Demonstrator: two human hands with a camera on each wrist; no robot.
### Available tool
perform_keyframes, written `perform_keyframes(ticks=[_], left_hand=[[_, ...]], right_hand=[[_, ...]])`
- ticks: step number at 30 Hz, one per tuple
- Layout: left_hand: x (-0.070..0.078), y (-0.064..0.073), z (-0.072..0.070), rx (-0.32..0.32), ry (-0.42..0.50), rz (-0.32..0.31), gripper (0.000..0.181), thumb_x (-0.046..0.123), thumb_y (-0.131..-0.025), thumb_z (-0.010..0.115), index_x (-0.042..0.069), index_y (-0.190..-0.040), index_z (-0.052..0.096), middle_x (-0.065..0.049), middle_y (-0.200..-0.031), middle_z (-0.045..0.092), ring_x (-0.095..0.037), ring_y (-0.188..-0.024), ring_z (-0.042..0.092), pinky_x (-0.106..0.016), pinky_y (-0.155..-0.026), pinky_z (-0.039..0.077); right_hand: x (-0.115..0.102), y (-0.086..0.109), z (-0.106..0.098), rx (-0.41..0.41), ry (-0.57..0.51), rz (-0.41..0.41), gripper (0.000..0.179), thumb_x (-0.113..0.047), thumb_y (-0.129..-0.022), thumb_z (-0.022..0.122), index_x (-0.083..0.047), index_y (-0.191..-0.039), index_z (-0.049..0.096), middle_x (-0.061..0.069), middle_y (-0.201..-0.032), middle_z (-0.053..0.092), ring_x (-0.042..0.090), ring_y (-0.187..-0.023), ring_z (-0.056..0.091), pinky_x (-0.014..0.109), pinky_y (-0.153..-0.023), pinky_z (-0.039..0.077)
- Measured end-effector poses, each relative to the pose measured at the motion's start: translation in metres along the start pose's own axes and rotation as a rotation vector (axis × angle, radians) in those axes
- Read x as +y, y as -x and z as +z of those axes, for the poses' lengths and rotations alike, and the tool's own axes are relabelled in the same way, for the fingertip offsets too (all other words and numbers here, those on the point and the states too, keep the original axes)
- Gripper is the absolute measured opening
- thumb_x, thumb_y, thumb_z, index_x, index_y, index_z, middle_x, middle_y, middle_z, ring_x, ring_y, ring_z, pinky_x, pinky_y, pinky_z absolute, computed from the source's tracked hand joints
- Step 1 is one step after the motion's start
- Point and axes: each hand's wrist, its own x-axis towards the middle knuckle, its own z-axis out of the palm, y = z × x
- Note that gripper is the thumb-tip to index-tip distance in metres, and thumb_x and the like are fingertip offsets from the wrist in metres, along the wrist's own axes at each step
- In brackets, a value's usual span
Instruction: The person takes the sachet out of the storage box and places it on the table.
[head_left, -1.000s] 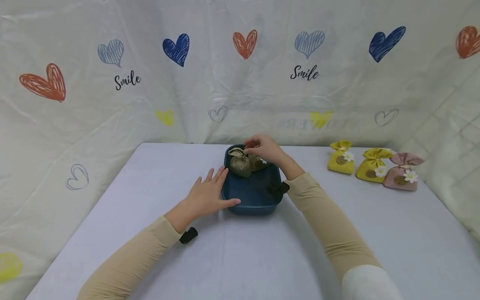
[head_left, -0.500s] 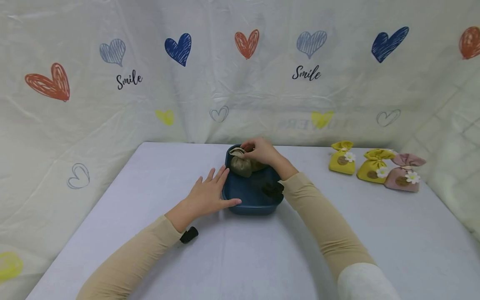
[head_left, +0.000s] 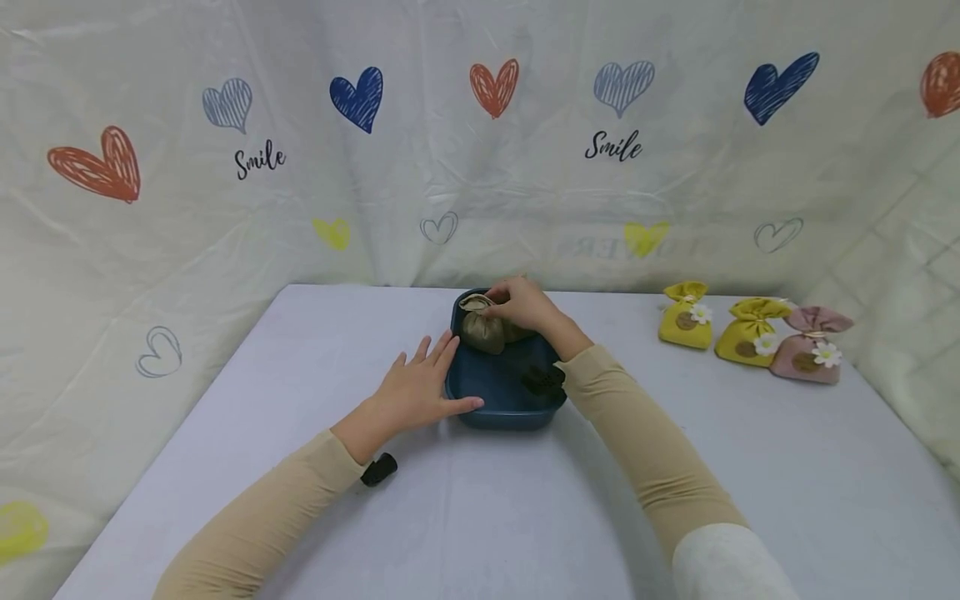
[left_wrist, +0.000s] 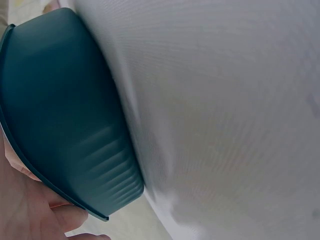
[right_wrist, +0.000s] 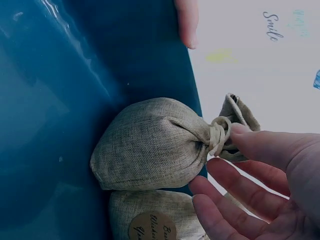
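A grey-green drawstring pouch (right_wrist: 150, 145) leans inside the blue bin (head_left: 506, 414), against its far wall. My right hand (head_left: 527, 305) pinches its tied neck between thumb and fingers, seen closely in the right wrist view. Beside it in the bin lies a second grey-green pouch (right_wrist: 122, 206) with a round brown label, partly hidden by the right hand in the head view. My left hand (head_left: 412, 390) lies with fingers spread against the bin's left rim. In the left wrist view, some of its fingers are hidden behind the bin wall (left_wrist: 65, 110).
Two yellow pouches (head_left: 685, 321) (head_left: 745, 337) and a pink pouch (head_left: 806, 354), each with a white flower, stand at the back right of the white table (head_left: 480, 517). A cloth backdrop (head_left: 540, 183) printed with hearts hangs behind the table.
My right hand has shifted a little left and down, and its fingers have closed on the pouch's neck. The left hand and the bin stay in place.
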Motion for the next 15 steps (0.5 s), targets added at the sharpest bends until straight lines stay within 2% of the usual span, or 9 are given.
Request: perform_keyframes(ticks=[7, 11, 15], left_hand=[[-0.0008, -0.0008, 0.0020, 0.012, 0.002, 0.004, 0.109, 0.078, -0.090, 0.053, 0.010, -0.166, 0.014, -0.008, -0.171, 0.010, -0.039, -0.155, 0.014, -0.066, -0.116, 0.020], [-0.0003, -0.0006, 0.0017, 0.013, 0.007, 0.007, 0.109, 0.078, -0.090, 0.053, 0.010, -0.166, 0.014, -0.008, -0.171, 0.010, -0.039, -0.155, 0.014, -0.066, -0.117, 0.020], [0.0004, 0.0000, 0.0011, 0.010, 0.006, 0.005, 0.109, 0.079, -0.090, 0.053, 0.010, -0.166, 0.014, -0.008, -0.171, 0.010, -0.039, -0.155, 0.014, -0.066, -0.117, 0.020]], right_hand=[[0.0016, 0.0007, 0.0005, 0.020, 0.046, 0.011, 0.033, -0.021, -0.105, 0.062, 0.002, -0.127, 0.070, 0.019, -0.123, 0.068, 0.034, -0.112, 0.064, 0.047, -0.097, 0.051], [0.0002, 0.0027, 0.0004, 0.032, 0.063, 0.022, 0.031, -0.021, -0.106, 0.060, 0.001, -0.123, 0.073, 0.017, -0.117, 0.070, 0.030, -0.100, 0.065, 0.044, -0.087, 0.053], [0.0029, 0.0028, 0.0007, 0.052, 0.049, 0.011, 0.027, -0.021, -0.107, 0.059, -0.002, -0.113, 0.077, 0.014, -0.105, 0.071, 0.026, -0.086, 0.062, 0.040, -0.076, 0.050]])
